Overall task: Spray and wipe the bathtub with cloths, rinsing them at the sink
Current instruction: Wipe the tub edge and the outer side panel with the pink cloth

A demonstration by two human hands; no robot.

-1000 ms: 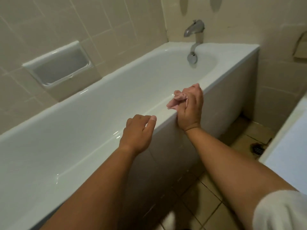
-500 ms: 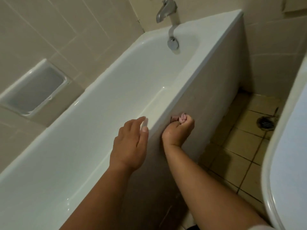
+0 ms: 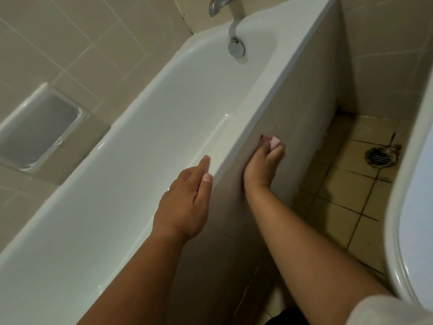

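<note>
A long white bathtub point(image 3: 164, 127) runs from lower left to upper right, with a tiled outer side panel point(image 3: 302, 90) facing me. My right hand point(image 3: 264, 163) grips a small pink cloth point(image 3: 274, 141) and holds it against that side panel, just below the rim. Only a bunched bit of the cloth shows above my fingers. My left hand point(image 3: 185, 200) hovers over the near rim with its fingers straight and holding nothing.
A metal spout point(image 3: 220, 4) and round chrome fitting point(image 3: 236, 46) sit at the tub's far end. A recessed soap dish point(image 3: 37, 127) is set in the left wall. A floor drain point(image 3: 380, 157) lies on the tiled floor at right, beside a white fixture's edge point(image 3: 398, 207).
My right hand with the cloth has moved off the rim and down onto the side panel. My left hand's fingers have straightened. The view has tilted down toward the floor.
</note>
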